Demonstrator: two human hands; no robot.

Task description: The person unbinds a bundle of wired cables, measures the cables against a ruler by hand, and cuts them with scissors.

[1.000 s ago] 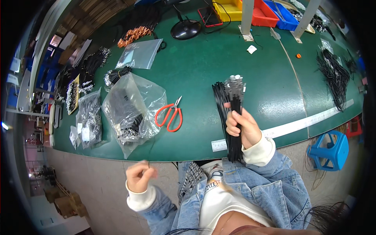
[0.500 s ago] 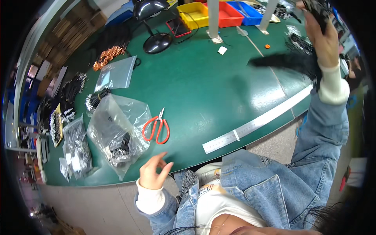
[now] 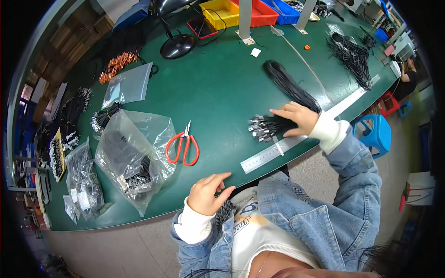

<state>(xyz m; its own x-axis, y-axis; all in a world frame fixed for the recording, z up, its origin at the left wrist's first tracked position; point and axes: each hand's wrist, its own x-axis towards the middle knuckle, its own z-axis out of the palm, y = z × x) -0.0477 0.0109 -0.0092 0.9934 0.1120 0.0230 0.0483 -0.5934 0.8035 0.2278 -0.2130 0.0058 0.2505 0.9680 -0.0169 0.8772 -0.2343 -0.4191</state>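
My right hand (image 3: 300, 119) lies around a bundle of black cables (image 3: 291, 87) on the green table, with fingers on one side and thumb on the other. The looped end points away from me; the silvery connector ends (image 3: 263, 128) poke out left of my fingers. Just below them runs a steel ruler (image 3: 259, 160) with a narrow white strip (image 3: 278, 146) across it. My left hand (image 3: 207, 192) hovers by the table's front edge, empty, thumb and forefinger apart. Red-handled scissors (image 3: 184, 144) lie beyond it, blades pointing away.
Left of the scissors are a clear plastic bag (image 3: 134, 157) holding dark cables and a smaller filled bag (image 3: 85, 180). Another black cable bundle (image 3: 351, 58) lies at the far right. Yellow (image 3: 220, 14) and red (image 3: 263, 15) bins stand behind metal posts. A blue stool (image 3: 374, 134) is beside the table.
My right hand has come down and left from the upper right, and the cable bundle now lies on the table beneath it. My left hand has shifted slightly right.
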